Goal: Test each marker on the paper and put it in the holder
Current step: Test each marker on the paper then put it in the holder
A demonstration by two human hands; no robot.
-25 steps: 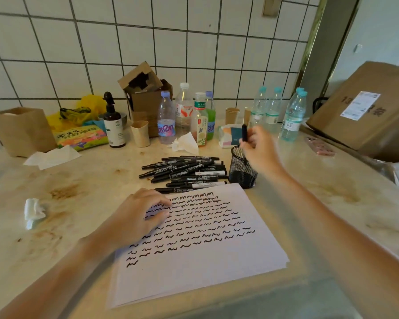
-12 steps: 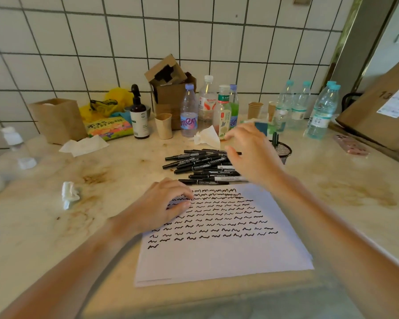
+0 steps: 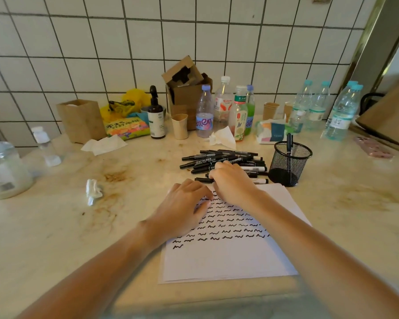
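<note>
Just above frame centre, the right hand [image 3: 234, 180] lies over the near edge of the marker pile [image 3: 226, 161], fingers curled down onto a pen; whether they have closed around it is probably hidden by the knuckles. The left hand [image 3: 184, 208] rests fingers-down on the paper [image 3: 228, 256], pinning it. Best to lift one marker cleanly, clear of its neighbours. The mesh holder [image 3: 288, 166], centre right, has one pen in it.

Bare table [image 3: 346, 203] lies open to my right of the paper [image 3: 228, 256]. The mesh holder [image 3: 288, 166] stands beside the marker pile [image 3: 226, 161]; bottles [image 3: 224, 107] block the wall side.
</note>
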